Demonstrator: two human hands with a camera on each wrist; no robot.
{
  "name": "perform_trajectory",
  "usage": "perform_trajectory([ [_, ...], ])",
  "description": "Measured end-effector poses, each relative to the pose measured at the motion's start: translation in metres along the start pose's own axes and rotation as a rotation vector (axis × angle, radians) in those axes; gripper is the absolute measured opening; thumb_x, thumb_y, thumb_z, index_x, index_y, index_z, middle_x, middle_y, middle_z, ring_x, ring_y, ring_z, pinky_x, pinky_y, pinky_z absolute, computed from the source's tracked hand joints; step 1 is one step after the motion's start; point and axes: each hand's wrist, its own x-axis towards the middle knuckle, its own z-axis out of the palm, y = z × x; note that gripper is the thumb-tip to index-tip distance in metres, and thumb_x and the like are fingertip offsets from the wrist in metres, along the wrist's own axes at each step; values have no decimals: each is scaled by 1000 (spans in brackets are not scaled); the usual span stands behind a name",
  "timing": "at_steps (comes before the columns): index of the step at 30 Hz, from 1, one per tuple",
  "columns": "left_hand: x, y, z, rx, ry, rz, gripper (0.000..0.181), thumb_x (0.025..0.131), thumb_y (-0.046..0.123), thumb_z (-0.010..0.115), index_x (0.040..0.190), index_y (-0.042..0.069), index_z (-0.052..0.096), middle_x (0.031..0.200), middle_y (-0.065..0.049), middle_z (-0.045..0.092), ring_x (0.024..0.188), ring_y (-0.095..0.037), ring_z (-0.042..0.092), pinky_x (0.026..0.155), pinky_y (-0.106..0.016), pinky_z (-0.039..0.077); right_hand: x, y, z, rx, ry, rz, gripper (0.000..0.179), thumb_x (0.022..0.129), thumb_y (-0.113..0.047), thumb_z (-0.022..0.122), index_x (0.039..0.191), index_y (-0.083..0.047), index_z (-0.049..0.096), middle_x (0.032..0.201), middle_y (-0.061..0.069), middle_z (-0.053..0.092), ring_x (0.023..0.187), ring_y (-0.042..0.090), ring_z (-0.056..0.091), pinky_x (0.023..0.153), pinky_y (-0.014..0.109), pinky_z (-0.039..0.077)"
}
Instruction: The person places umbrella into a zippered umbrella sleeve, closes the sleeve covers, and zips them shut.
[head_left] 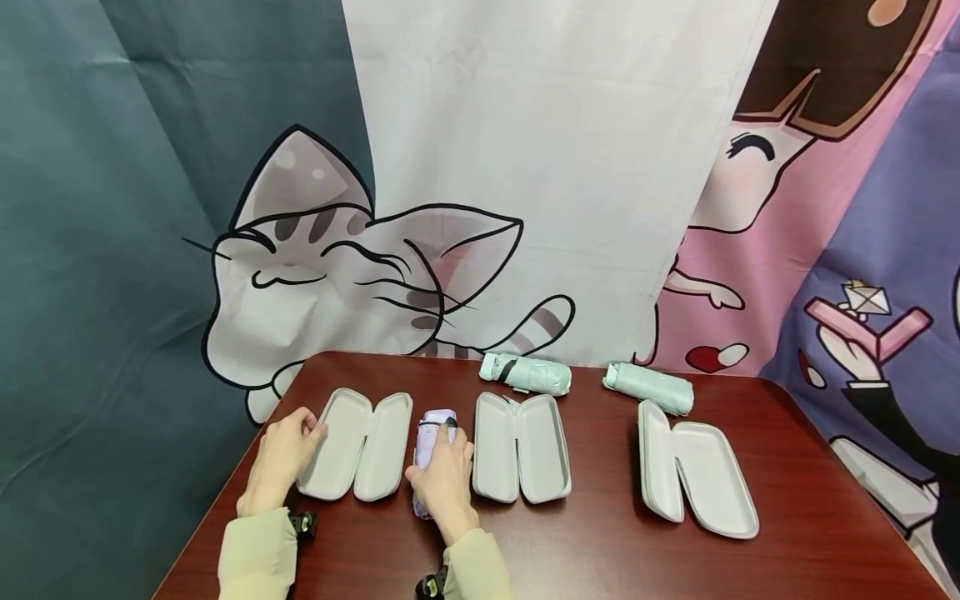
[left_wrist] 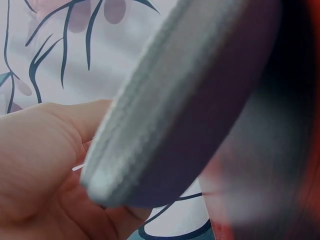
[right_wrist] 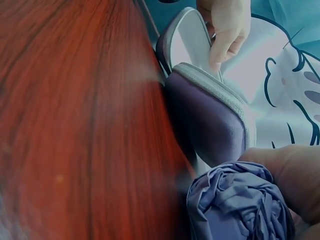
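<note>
On the left of the table an open zip case, pale grey inside and purple outside, lies with its two halves spread. My left hand pinches its left edge; in the left wrist view the thumb and fingers of this hand are on either side of the case's rim. Just right of that case, my right hand grips a folded purple umbrella from above. The right wrist view shows the umbrella's gathered fabric end close beside the case's purple shell.
A second open case lies right of the umbrella, and a third open case farther right. Behind them are two folded mint-green umbrellas, one with a dark strap and another to its right. A printed cloth hangs behind the table.
</note>
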Motion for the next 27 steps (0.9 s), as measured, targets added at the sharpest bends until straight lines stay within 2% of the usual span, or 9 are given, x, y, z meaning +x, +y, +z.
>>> perform_trajectory([
  [7,0,0,0,-8,-6,0,16,93,16,67,86,6,57,71,-3,52,63,-22,49,57,-35,38,-1,-2,-5,15,12,-27,79,65,-14,82,134,8,51,130,26,47,113,39,44,94,46,42],
  [15,2,0,1,-5,-2,20,16,93,16,66,84,6,57,71,-3,52,61,-21,48,57,-34,37,0,-2,-14,75,-33,-2,81,68,-12,81,139,7,47,135,28,44,121,40,42,99,47,39],
  [27,1,2,-1,-15,-9,25,17,93,16,66,84,7,56,67,-2,50,60,-20,47,56,-34,36,0,-15,-30,142,11,-6,83,65,-10,76,141,5,46,137,25,44,123,37,41,98,47,40],
])
